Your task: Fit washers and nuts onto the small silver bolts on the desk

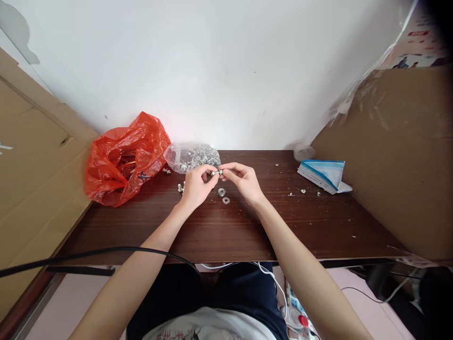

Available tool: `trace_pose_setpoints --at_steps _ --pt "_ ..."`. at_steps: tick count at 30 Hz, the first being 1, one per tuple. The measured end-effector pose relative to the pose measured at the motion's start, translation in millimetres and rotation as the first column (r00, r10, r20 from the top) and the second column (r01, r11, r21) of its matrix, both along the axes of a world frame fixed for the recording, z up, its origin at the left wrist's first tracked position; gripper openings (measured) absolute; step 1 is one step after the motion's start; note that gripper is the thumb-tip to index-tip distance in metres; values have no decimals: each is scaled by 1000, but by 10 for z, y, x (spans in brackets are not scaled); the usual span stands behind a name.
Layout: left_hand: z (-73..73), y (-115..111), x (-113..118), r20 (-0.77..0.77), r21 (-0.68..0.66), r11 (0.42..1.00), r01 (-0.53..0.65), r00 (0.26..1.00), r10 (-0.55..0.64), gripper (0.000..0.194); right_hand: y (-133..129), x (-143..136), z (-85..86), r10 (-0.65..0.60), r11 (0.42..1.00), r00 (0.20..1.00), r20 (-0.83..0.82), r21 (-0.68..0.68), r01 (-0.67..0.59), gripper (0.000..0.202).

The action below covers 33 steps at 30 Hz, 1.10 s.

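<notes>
Between my two hands is a small silver bolt (216, 173), held level above the table. Thumb and fingertips of my left hand (197, 187) pinch its left end. At its right end, my right hand (246, 182) closes thumb and forefinger around what looks like a washer or nut; the fingers partly hide it. Just below lie several flat metal washers, a small pile (221, 192) and a single washer (225, 200). Beside my left hand stand a few short bolts (180, 188), partly covered by it. Behind my hands sits a clear plastic bag of metal fasteners (200, 157).
A red plastic bag (127, 163) bulges at the table's left. On the right rests a blue-and-white packet (322, 175), with small white scraps (303, 191) nearby. Cardboard walls (399, 165) flank the brown table (304, 231). A black cable (106, 249) crosses over my left forearm.
</notes>
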<state>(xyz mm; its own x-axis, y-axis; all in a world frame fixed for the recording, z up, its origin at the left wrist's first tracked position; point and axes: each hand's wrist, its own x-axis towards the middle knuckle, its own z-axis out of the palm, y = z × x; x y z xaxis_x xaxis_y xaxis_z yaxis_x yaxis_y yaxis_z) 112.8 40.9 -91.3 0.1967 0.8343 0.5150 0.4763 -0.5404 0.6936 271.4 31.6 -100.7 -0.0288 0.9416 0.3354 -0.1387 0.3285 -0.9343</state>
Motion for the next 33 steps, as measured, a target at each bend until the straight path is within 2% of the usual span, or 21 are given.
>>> trace_pose_setpoints --at_steps 7,23,33 --pt "7 6 -4 21 1 1000 -14 1000 14 12 19 7 -24 -8 997 999 48 -73 11 34" --pt "5 9 -8 7 18 1000 5 1000 -5 13 5 17 -15 28 999 999 -19 -33 -28 31" --pt "3 14 -11 -40 37 999 4 999 -3 11 6 9 -13 19 1000 1000 4 -21 -19 31"
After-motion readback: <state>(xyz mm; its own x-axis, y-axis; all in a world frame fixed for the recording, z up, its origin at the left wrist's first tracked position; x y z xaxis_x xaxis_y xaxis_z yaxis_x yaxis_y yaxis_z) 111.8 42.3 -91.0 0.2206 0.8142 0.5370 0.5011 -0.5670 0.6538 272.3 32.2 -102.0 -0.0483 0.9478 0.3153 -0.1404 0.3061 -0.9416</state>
